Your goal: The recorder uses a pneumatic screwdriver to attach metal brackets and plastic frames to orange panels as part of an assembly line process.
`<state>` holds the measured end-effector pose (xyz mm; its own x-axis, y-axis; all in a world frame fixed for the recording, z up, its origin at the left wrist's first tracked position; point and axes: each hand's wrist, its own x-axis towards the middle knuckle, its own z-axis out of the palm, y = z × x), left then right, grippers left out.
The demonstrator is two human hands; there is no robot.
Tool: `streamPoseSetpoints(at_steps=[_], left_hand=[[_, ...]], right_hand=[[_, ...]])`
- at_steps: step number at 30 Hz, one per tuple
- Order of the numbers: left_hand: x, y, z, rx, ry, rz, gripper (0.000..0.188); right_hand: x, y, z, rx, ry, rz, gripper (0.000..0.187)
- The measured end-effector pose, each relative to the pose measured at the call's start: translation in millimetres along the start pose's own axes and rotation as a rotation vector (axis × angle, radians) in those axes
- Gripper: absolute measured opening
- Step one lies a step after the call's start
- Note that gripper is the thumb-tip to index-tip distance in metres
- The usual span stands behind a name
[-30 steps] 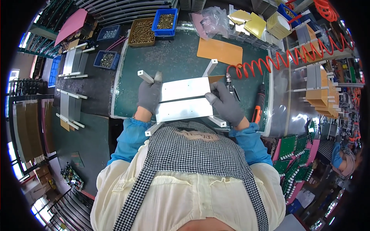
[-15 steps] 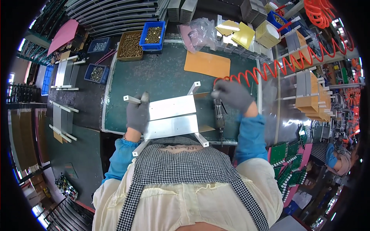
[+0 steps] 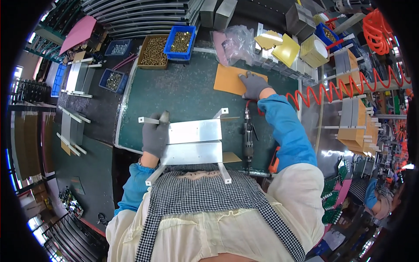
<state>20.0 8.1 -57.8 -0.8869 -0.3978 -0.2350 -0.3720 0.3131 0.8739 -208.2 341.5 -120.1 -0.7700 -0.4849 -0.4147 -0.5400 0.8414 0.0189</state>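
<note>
Gray-gloved, my left hand (image 3: 154, 136) is closed on the left side of a metal frame (image 3: 194, 132), next to its far left leg. Two shiny flat panels lie side by side in this frame, with white square legs sticking out at the corners. Pieces of brown board show at its right edge. My right hand (image 3: 254, 85), also gloved, reaches far forward and rests on an orange-brown sheet stack (image 3: 228, 80), fingers apart. Between the frame and my right forearm lies an air screwdriver (image 3: 248, 142), joined to a red coiled hose (image 3: 323, 97).
A blue bin (image 3: 180, 43) and a brown box (image 3: 153, 52), both of screws, stand at the far left of the green mat. Clear plastic bags (image 3: 238, 43) and yellow pads (image 3: 286, 50) lie farther back. An orange-handled tool (image 3: 274, 160) is by my right sleeve.
My right hand has left the air screwdriver and moved forward onto the orange-brown sheets. My left hand stays on the metal frame. The orange-handled tool has come into sight.
</note>
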Motion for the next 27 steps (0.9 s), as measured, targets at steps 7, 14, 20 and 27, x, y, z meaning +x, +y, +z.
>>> streamPoseSetpoints(at_steps=[7, 14, 20, 27], left_hand=[[3, 2, -1, 0.037, -0.021, -0.017, 0.038], [-2, 9, -2, 0.044, -0.017, 0.002, 0.035], [-3, 7, -2, 0.050, 0.014, 0.039, 0.038], [-3, 4, -3, 0.085, 0.044, 0.051, 0.038]], right_hand=[[-11, -10, 20, -0.134, 0.116, -0.183, 0.050], [-28, 1, 7, -0.178, 0.632, -0.335, 0.034], [-82, -13, -74, 0.072, 1.039, -0.120, 0.034], [-168, -51, -115, 1.485, 1.333, -0.078, 0.034]])
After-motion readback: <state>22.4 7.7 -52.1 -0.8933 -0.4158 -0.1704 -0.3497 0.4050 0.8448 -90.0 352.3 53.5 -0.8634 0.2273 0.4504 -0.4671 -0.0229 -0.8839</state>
